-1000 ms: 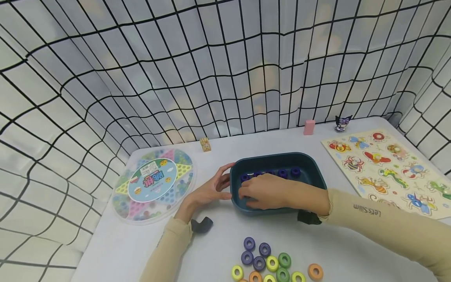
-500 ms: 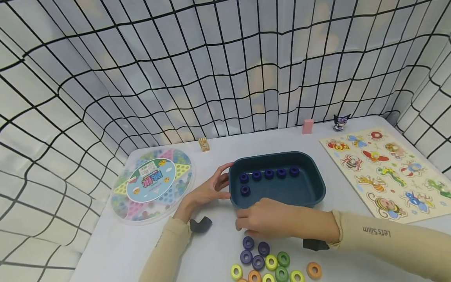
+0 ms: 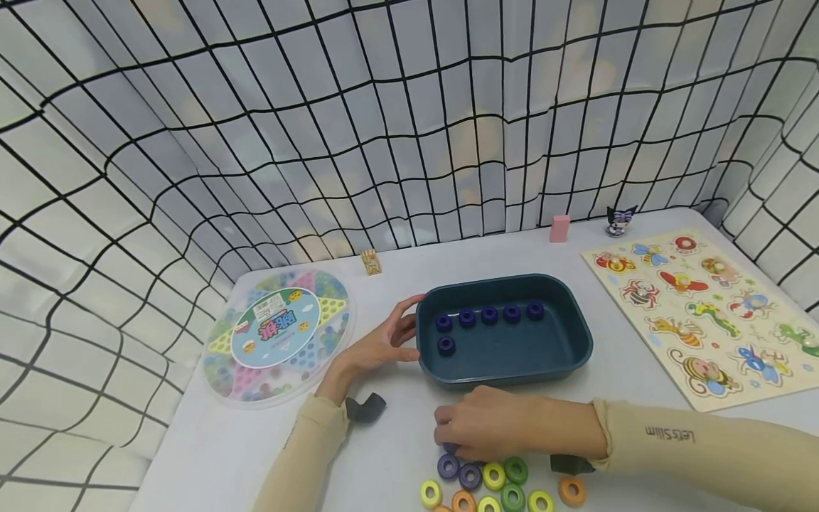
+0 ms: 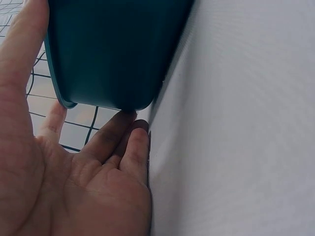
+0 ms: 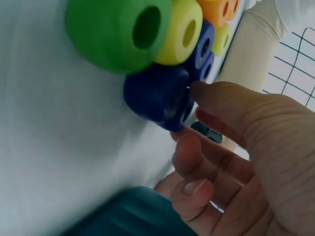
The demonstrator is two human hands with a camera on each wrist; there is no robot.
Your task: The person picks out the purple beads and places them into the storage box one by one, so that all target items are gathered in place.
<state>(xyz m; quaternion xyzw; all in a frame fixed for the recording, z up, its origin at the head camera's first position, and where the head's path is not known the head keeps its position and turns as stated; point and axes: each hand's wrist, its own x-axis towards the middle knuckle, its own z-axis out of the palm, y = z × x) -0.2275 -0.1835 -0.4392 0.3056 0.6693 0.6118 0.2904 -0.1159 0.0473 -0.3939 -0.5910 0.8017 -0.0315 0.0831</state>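
Note:
A dark teal basin (image 3: pixel 512 355) stands on the table with several purple rings (image 3: pixel 489 315) inside, a row along the back and one in front at the left. My left hand (image 3: pixel 377 346) rests against its left end. In the left wrist view, its fingertips touch the basin wall (image 4: pixel 113 54). My right hand (image 3: pixel 493 424) is in front of the basin over the loose rings. The right wrist view has its thumb and index finger pinching a purple ring (image 5: pixel 183 112) at the edge of the pile, beside another purple ring (image 5: pixel 150 93).
Several yellow, green (image 3: pixel 513 497), orange (image 3: pixel 572 491) and purple rings lie at the front. A round marble game box (image 3: pixel 275 338) is at left, a wooden insect puzzle board (image 3: pixel 710 313) at right. Along the back are a gold trinket (image 3: pixel 370 262), a pink block (image 3: pixel 559 229) and a small figurine (image 3: pixel 619 221).
My right hand has come out of the basin, leaving a purple ring in its second row, and moved forward to the loose purple rings. My left hand stays at the basin's end.

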